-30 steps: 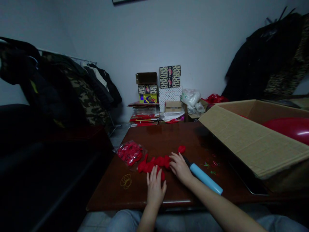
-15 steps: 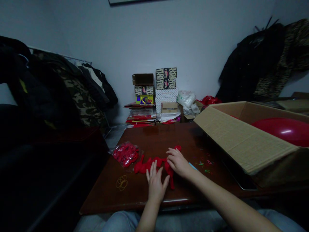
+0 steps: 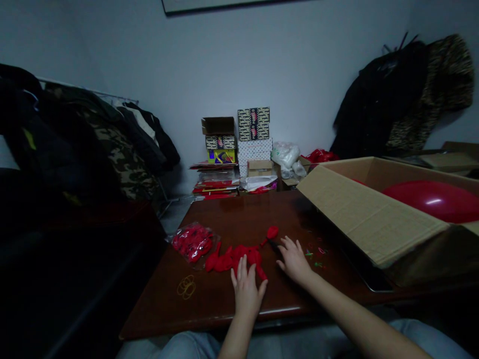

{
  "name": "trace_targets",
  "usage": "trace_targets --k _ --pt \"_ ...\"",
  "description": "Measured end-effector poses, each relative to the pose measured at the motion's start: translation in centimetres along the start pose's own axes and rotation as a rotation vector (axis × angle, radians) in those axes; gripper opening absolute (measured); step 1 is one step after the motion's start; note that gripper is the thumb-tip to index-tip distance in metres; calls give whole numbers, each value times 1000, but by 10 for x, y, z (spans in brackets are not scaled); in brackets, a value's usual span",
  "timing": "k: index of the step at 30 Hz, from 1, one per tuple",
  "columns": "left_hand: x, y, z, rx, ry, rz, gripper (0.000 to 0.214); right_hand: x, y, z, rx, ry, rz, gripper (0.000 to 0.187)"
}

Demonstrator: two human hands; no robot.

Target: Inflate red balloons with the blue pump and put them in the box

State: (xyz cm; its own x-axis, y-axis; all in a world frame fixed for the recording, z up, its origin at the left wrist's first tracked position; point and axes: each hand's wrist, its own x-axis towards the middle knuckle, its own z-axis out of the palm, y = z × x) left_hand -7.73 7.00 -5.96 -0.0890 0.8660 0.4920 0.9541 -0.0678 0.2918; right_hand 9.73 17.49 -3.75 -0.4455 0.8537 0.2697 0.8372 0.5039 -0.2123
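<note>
A row of soft red pieces (image 3: 224, 262), which look like limp balloons, lies across the middle of the table. My left hand (image 3: 247, 291) rests at the near right end of this row, fingers spread over its edge. Just right of it, my right hand (image 3: 295, 262) is low over the tabletop with its fingers apart and nothing visible in them. Beyond its fingertips lies a single red bulb-shaped piece (image 3: 272, 232) with a narrow neck. A small dark shape near those fingertips is too unclear to name.
A clear bag (image 3: 194, 242) of red pieces and yellow rubber bands (image 3: 186, 286) lie on the left of the brown table (image 3: 160, 314). Small coloured bits (image 3: 318, 264) and a dark flat device (image 3: 370, 279) lie rightward. An open cardboard box (image 3: 374, 219) holds a large red balloon (image 3: 430, 199).
My right hand has drawn back to the right and nearer, off the red pieces. The red bulb-shaped piece now shows fully. My left hand has shifted slightly right and nearer.
</note>
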Motion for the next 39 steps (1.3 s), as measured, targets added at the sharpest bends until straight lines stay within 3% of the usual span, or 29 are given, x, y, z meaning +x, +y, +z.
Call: trace_targets --k 7,11,15,20,25,30,33,36,39 --pt "23 -1 0 -17 -184 210 56 -17 19 3 -61 26 78 56" --pt "25 -9 -2 -21 -227 275 34 -20 19 1 -46 44 103 61" --pt "23 -8 -2 -29 -156 246 19 -23 7 -7 5 59 39 58" --pt "27 3 -7 -48 -54 181 23 -26 -20 -19 128 14 -153 36" --pt "36 10 -18 -54 -32 185 20 -18 -38 -26 199 36 -219 11" --pt "33 14 -30 -77 101 32 25 3 -42 -36 191 92 -242 8" --pt "29 20 -35 -269 109 -79 18 24 -40 -45 171 114 -256 9" --pt "26 26 -34 -707 -56 -289 24 45 -40 -56 157 115 -307 9" --pt "29 32 -32 -1310 -291 -679 35 55 -42 -68 144 106 -380 9"
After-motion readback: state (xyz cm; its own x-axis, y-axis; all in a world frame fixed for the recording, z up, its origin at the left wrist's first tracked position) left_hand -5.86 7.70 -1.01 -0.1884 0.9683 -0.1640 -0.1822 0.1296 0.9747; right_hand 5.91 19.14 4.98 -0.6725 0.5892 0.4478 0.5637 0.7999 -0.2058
